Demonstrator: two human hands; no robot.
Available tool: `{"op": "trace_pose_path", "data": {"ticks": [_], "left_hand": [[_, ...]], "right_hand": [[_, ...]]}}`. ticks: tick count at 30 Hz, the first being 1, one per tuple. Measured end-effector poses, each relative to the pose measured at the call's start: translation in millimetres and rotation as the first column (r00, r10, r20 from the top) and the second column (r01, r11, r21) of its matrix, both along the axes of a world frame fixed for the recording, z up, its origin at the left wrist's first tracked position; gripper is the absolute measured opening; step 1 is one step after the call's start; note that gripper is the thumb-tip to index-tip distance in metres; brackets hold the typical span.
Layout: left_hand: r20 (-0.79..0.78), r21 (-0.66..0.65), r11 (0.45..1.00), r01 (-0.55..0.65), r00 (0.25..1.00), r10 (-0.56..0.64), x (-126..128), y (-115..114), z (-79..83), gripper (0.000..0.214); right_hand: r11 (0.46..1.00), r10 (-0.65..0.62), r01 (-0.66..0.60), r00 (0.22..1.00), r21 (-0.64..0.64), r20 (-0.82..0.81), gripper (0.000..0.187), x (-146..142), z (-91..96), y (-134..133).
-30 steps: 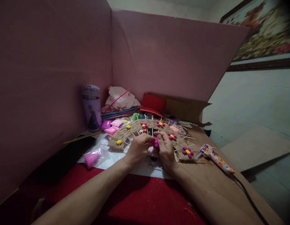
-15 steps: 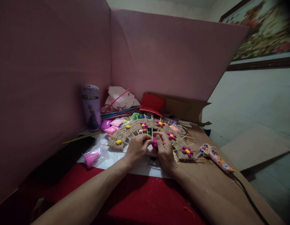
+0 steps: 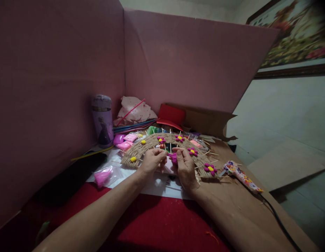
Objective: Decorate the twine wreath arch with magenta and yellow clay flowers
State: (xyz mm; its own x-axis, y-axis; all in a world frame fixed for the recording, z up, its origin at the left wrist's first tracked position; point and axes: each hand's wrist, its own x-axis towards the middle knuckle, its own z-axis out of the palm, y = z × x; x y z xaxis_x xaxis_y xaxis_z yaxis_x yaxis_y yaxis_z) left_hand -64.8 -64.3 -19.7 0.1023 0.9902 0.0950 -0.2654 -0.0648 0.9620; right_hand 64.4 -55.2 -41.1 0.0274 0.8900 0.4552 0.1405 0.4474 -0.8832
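A lump of magenta modelling clay [image 3: 174,158] is stretched between my two hands. My right hand [image 3: 185,166] grips the bulk of it, while my left hand [image 3: 154,161] pinches a thin end drawn out to the left. Just beyond them lies a fan-shaped arch of woven twine [image 3: 152,140] with wooden sticks poking from its edges. Magenta clay flowers with yellow centres, such as one flower [image 3: 210,169], sit along its top and right side. Two bare yellow clay dots [image 3: 133,159] mark its left side.
A floral-patterned glue gun [image 3: 242,176] with a black cord lies on the brown board at right. Bagged pink clay [image 3: 103,176] lies at left, near a purple tumbler [image 3: 102,120]. Behind the arch are more clay packets [image 3: 130,137] and a red cap [image 3: 171,116]. Pink panels stand around.
My left hand has pulled slightly left, away from my right hand, and the magenta clay now stretches between them. The arch and its flowers stay in place.
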Motion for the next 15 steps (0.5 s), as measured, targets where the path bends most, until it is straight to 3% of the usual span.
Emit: {"op": "trace_pose_path", "data": {"ticks": [3,5,9,15], "left_hand": [[0.174,-0.072,0.997,-0.006,0.984,0.019,-3.7,2.4,0.3,0.035],[0.201,-0.095,0.995,-0.008,0.979,0.027,-4.7,2.8,0.6,0.038],[0.048,-0.061,0.997,-0.043,0.998,0.046,-1.3,0.6,0.9,0.039],[-0.163,0.125,0.989,-0.083,0.981,0.103,4.5,-0.4,-0.9,0.021]], "right_hand": [[0.998,0.010,-0.015,0.997,-0.054,-0.081,0.033,-1.4,-0.2,0.6],[0.999,0.006,-0.010,0.997,-0.050,-0.076,0.033,-1.3,0.2,0.5],[0.998,-0.030,0.027,0.998,0.051,0.050,0.033,0.7,1.8,-1.0],[0.994,-0.012,-0.003,0.989,0.108,0.144,0.029,2.7,3.6,-4.2]]}}
